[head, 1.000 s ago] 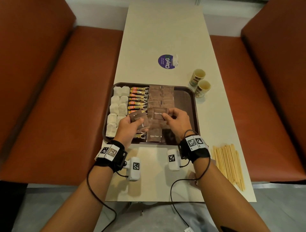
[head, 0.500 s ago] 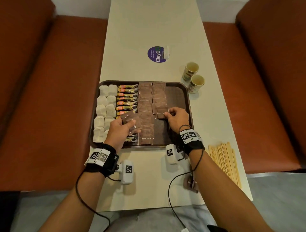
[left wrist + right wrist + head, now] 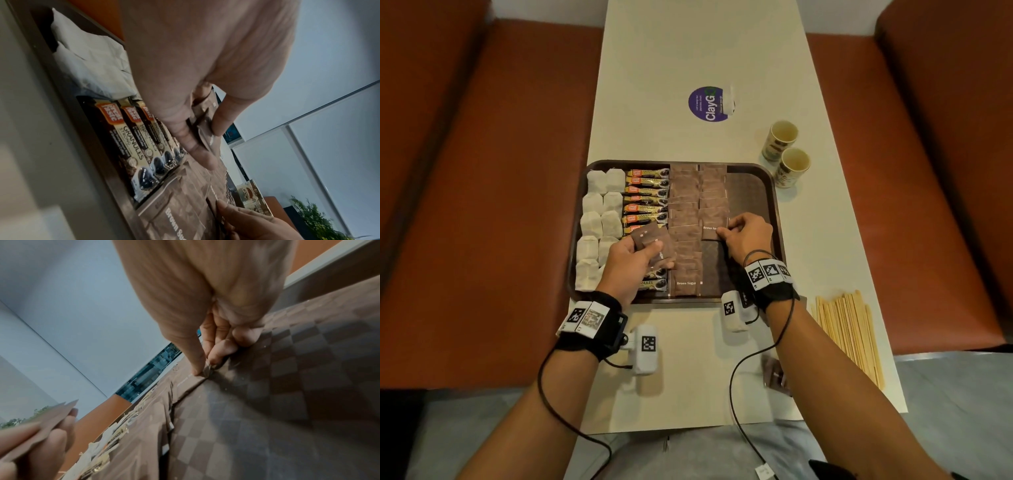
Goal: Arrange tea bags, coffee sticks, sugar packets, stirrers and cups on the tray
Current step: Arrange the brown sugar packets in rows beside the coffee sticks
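A dark brown tray [image 3: 774,192] holds white tea bags [image 3: 602,205] at its left, coffee sticks [image 3: 647,198] beside them, and two columns of brown sugar packets [image 3: 685,205]. My left hand [image 3: 633,260] holds a small stack of sugar packets [image 3: 650,240] above the coffee sticks; the left wrist view shows thumb and fingers [image 3: 197,146] pinching them [image 3: 205,133]. My right hand [image 3: 746,236] pinches one sugar packet [image 3: 710,229] by its corner as it lies at the near end of the right column [image 3: 185,382]. Two paper cups [image 3: 787,154] and wooden stirrers [image 3: 849,332] lie off the tray.
The tray's right strip [image 3: 746,195] is bare checkered surface. A purple round sticker [image 3: 709,102] sits on the table [image 3: 688,51] beyond the tray. One loose sugar packet [image 3: 775,375] lies near the front edge under my right forearm. Orange bench seats [image 3: 482,171] flank the table.
My right hand carried its sugar packet down and right onto the near end of the right column. My left hand stayed in place with its stack.
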The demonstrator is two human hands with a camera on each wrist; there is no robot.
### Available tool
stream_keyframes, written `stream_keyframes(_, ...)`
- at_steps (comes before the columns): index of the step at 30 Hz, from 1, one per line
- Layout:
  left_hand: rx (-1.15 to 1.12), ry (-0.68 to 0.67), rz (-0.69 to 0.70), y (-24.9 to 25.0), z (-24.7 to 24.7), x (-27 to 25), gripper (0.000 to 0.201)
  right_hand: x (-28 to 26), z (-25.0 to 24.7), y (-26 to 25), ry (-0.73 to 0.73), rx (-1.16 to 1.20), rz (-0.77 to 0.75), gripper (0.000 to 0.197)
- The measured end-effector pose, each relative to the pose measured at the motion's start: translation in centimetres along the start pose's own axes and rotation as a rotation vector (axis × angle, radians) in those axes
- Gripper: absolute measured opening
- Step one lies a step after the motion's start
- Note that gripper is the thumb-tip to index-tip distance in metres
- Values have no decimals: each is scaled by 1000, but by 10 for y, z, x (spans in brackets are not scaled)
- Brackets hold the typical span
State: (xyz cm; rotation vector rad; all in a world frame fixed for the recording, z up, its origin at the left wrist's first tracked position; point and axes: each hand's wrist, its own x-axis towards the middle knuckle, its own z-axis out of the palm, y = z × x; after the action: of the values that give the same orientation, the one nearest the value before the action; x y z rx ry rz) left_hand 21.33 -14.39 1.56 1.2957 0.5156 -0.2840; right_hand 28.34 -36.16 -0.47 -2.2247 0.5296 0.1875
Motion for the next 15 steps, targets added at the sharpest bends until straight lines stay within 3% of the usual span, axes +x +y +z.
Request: stream_keyframes(15,-45,-15,1,-1,3,-2,33,-5,-6,-1,43,23,-31,23)
